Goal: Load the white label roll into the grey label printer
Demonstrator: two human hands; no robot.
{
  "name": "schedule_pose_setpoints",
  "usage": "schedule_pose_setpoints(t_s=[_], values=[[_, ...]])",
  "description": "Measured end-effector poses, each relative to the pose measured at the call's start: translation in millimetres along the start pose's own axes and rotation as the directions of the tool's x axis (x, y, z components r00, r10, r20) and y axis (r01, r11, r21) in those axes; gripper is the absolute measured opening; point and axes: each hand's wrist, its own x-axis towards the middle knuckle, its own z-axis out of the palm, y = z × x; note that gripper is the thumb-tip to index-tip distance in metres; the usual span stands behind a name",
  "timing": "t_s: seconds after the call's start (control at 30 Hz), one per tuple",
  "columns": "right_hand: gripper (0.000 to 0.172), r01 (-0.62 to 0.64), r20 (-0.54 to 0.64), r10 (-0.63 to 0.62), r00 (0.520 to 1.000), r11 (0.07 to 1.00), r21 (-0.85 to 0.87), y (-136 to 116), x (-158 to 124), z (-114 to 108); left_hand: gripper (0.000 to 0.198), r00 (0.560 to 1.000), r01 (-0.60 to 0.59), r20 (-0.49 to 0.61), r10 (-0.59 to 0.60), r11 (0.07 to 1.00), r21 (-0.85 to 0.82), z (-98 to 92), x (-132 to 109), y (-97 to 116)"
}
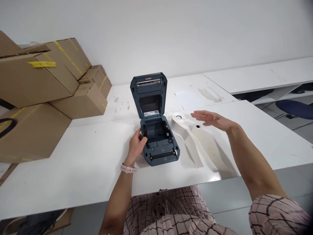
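Note:
A dark blue-grey label printer (pixel 156 130) sits on the white table (pixel 73 163) with its lid raised and its roll bay bare. My left hand (pixel 137 145) grips the printer's left side, fingers curled over the edge. My right hand (pixel 211 119) hovers flat and open, palm down, above two white paper rolls. One roll (pixel 178 119) stands right of the printer, the other roll (pixel 199 129) beside it. Loose paper strips (pixel 195 153) trail from both rolls toward the table's front edge.
Several brown cardboard boxes (pixel 36 98) are stacked at the left, reaching onto the table. A second white tabletop (pixel 256 76) runs along the wall at the back right. A blue chair seat (pixel 295 109) shows at the right edge.

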Motion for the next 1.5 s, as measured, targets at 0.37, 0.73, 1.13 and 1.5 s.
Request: schedule_pose_setpoints(t_s=[0.37,0.73,1.13,1.5], values=[[0.06,0.215,0.034,-0.219,0.975,0.973,0.086,-62.8,-20.9,33.8,0.062,1.0,0.002,-0.012,-0.002,1.0,0.026,1.3,-0.7,0.4],[0.031,0.385,0.437,0.009,0.899,0.459,-0.801,-134.8,106.0,166.4,0.062,0.999,0.017,-0.048,-0.015,0.998,0.053,3.8,0.3,1.6],[0.027,0.464,0.329,-0.332,0.884,0.535,-0.706,-107.2,29.5,174.1,0.06,0.998,0.06,-0.012,-0.063,0.981,-0.185,10.1,-2.4,5.5],[0.031,0.368,-0.03,-0.537,0.843,0.617,-0.696,-83.5,-24.6,231.3,0.069,0.987,0.159,0.044,-0.155,0.895,-0.418,15.3,-5.7,14.1]])
